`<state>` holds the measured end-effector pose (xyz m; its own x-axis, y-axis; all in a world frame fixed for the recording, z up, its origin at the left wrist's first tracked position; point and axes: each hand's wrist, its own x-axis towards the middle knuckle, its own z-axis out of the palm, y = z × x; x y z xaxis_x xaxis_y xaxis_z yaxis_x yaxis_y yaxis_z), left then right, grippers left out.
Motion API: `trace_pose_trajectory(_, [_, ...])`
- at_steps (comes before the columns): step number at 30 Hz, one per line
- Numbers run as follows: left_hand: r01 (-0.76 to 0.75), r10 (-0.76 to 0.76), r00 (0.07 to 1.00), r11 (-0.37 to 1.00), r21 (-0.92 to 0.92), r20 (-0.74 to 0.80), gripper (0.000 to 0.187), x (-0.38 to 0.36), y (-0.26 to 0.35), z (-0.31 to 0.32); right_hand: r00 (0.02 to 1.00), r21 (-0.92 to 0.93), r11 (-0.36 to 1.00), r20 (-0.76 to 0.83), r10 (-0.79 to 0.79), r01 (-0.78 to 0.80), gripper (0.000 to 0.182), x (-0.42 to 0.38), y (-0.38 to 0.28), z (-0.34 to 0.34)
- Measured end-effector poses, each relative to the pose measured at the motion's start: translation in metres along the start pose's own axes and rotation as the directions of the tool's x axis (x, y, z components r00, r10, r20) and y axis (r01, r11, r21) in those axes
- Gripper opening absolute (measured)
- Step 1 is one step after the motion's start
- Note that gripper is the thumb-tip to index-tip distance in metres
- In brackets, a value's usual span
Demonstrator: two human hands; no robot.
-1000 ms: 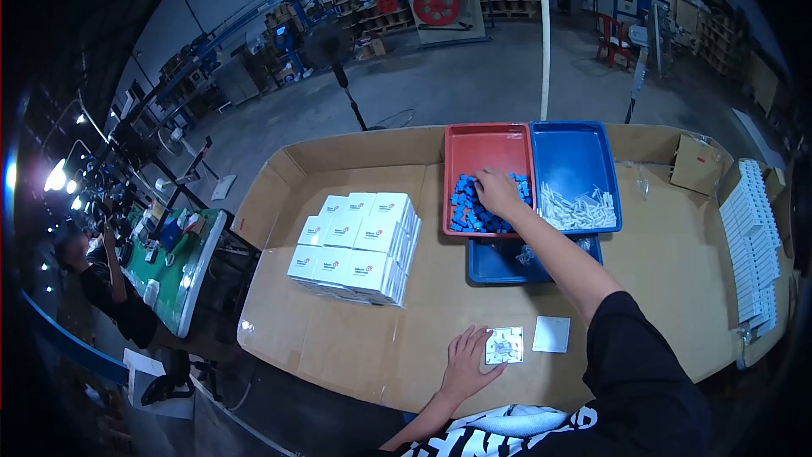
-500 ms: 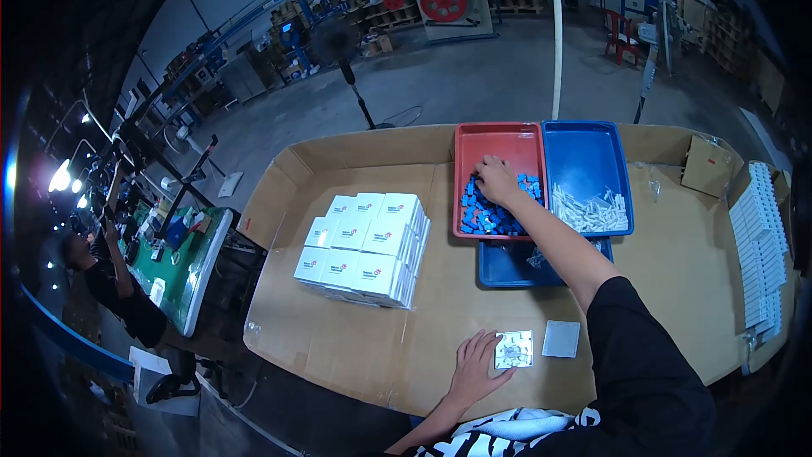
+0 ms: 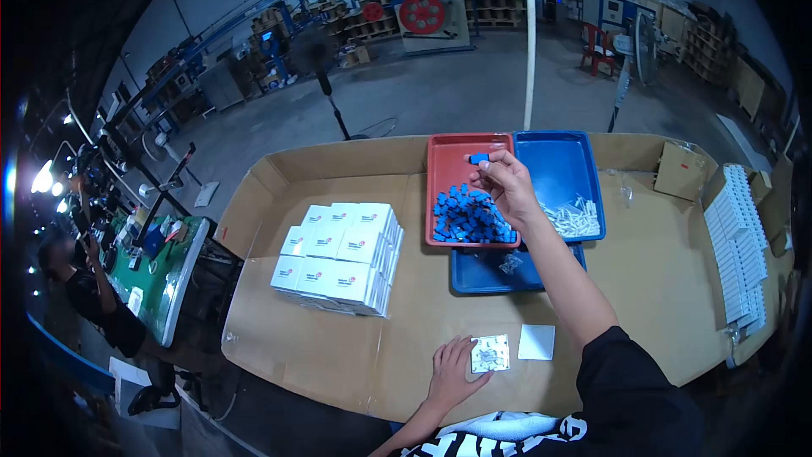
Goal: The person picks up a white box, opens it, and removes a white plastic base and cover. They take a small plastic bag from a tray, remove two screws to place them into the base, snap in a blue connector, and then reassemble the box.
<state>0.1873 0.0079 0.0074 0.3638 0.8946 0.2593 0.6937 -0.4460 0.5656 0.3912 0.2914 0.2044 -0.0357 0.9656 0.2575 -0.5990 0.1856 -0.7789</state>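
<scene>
My right hand is raised over the red tray, pinching a small blue connector between thumb and fingers. Below it, a heap of similar blue connectors fills the near part of that tray. Lower down, my left hand grips the left side of a square white box lying on the cardboard, its open face up with fittings inside too small to make out. A plain white square cover lies just to the right of the box, touched by neither hand.
A blue tray with white plastic pieces adjoins the red one; another blue tray sits in front. Stacked white boxes stand left, white parts far right. A co-worker is at a green table.
My right hand has lifted out of the connector heap with one blue connector in its fingers. The left hand stays on the white box. The whole view has shifted slightly.
</scene>
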Motion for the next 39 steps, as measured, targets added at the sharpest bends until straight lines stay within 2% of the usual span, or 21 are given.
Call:
trace_pose_trajectory(2, [0.001, -0.001, 1.0, 1.0, -0.001, 0.015, 0.076, 0.0, 0.001, -0.001, 0.998, 0.061, 0.998, 0.06, -0.004, 0.001, 0.017, -0.024, -0.024, 0.009])
trace_pose_trajectory(4, [0.004, -0.004, 1.0, 1.0, 0.0, 0.025, 0.076, 0.001, 0.0, -0.001, 0.999, 0.023, 1.0, 0.049, 0.0, -0.002, 0.021, -0.043, -0.038, 0.017])
trace_pose_trajectory(6, [0.0, 0.0, 1.0, 1.0, 0.009, 0.021, 0.076, 0.001, -0.002, 0.001, 1.0, -0.058, 0.998, 0.019, 0.005, -0.004, 0.032, -0.056, -0.044, 0.017])
trace_pose_trajectory(10, [-0.003, 0.003, 1.0, 1.0, 0.009, 0.021, 0.079, 0.002, -0.001, 0.003, 0.996, -0.013, 0.998, -0.053, 0.067, -0.067, 0.031, -0.08, -0.032, -0.002])
trace_pose_trajectory(12, [-0.021, 0.02, 1.0, 1.0, -0.01, -0.024, 0.079, 0.001, -0.002, 0.004, 0.985, -0.2, 0.97, -0.132, 0.114, -0.139, 0.029, -0.099, -0.012, -0.02])
trace_pose_trajectory(13, [-0.014, 0.014, 1.0, 1.0, -0.014, -0.025, 0.08, 0.002, -0.003, 0.004, 0.977, -0.195, 0.964, -0.152, 0.151, -0.18, 0.029, -0.111, 0.001, -0.031])
trace_pose_trajectory(15, [0.001, -0.001, 1.0, 1.0, -0.013, -0.019, 0.082, 0.0, -0.006, 0.007, 0.918, -0.128, 0.921, -0.209, 0.337, -0.367, 0.028, -0.143, 0.028, -0.053])
trace_pose_trajectory(20, [0.024, -0.024, 1.0, 1.0, -0.008, -0.016, 0.081, 0.003, -0.004, 0.004, 0.847, -0.093, 0.863, -0.269, 0.458, -0.496, 0.027, -0.239, 0.069, -0.081])
trace_pose_trajectory(22, [0.025, -0.025, 1.0, 0.999, -0.022, 0.002, 0.085, 0.004, -0.004, 0.002, 0.813, 0.065, 0.857, -0.288, 0.506, -0.51, 0.029, -0.268, 0.072, -0.083])
trace_pose_trajectory(23, [0.026, -0.026, 1.0, 0.999, -0.035, 0.01, 0.085, 0.003, -0.005, 0.003, 0.807, 0.063, 0.855, -0.3, 0.508, -0.515, 0.029, -0.278, 0.072, -0.083])
trace_pose_trajectory(24, [0.02, -0.02, 1.0, 0.999, -0.031, -0.004, 0.084, 0.003, -0.007, 0.005, 0.771, 0.339, 0.803, -0.261, 0.581, -0.49, 0.03, -0.287, 0.071, -0.082])
trace_pose_trajectory(25, [0.011, -0.012, 1.0, 0.999, -0.031, -0.016, 0.084, 0.004, -0.007, 0.007, 0.746, 0.588, 0.689, -0.205, 0.634, -0.424, 0.031, -0.294, 0.069, -0.082])
trace_pose_trajectory(26, [0.02, -0.021, 1.0, 0.999, -0.034, -0.009, 0.083, 0.005, -0.007, 0.008, 0.783, 0.64, 0.66, -0.142, 0.605, -0.394, 0.033, -0.299, 0.068, -0.084])
trace_pose_trajectory(31, [0.026, -0.025, 1.0, 1.0, -0.016, 0.006, 0.084, 0.005, -0.005, 0.007, 0.814, 0.672, 0.635, -0.083, 0.576, -0.381, 0.03, -0.292, 0.058, -0.081])
trace_pose_trajectory(33, [0.028, -0.028, 0.999, 0.999, -0.02, 0.016, 0.086, 0.005, -0.006, 0.006, 0.841, 0.35, 0.838, -0.2, 0.503, -0.418, 0.024, -0.289, 0.065, -0.083])
trace_pose_trajectory(34, [0.044, -0.043, 0.999, 0.999, -0.015, 0.018, 0.086, 0.003, -0.006, 0.006, 0.809, 0.131, 0.863, -0.302, 0.504, -0.489, 0.025, -0.288, 0.071, -0.083])
trace_pose_trajectory(35, [0.044, -0.043, 0.999, 0.999, -0.027, 0.015, 0.087, 0.003, -0.006, 0.007, 0.802, 0.138, 0.855, -0.296, 0.518, -0.501, 0.025, -0.293, 0.081, -0.084])
trace_pose_trajectory(36, [0.041, -0.041, 0.999, 0.998, -0.039, 0.009, 0.089, 0.003, -0.007, 0.007, 0.879, -0.274, 0.855, -0.323, 0.35, -0.441, 0.027, -0.293, 0.088, -0.081])
trace_pose_trajectory(37, [0.052, -0.052, 0.999, 0.998, -0.036, 0.008, 0.089, 0.003, -0.008, 0.006, 0.946, -0.64, 0.7, -0.268, 0.18, -0.315, 0.03, -0.293, 0.093, -0.079])
trace_pose_trajectory(38, [0.063, -0.063, 0.998, 0.995, -0.075, -0.002, 0.09, 0.003, -0.009, 0.006, 0.976, -0.739, 0.639, -0.194, 0.104, -0.215, 0.034, -0.295, 0.094, -0.078])
trace_pose_trajectory(39, [0.073, -0.074, 0.997, 0.991, -0.114, -0.01, 0.091, 0.003, -0.009, 0.005, 0.975, -0.737, 0.64, -0.19, 0.115, -0.219, 0.034, -0.296, 0.097, -0.074])
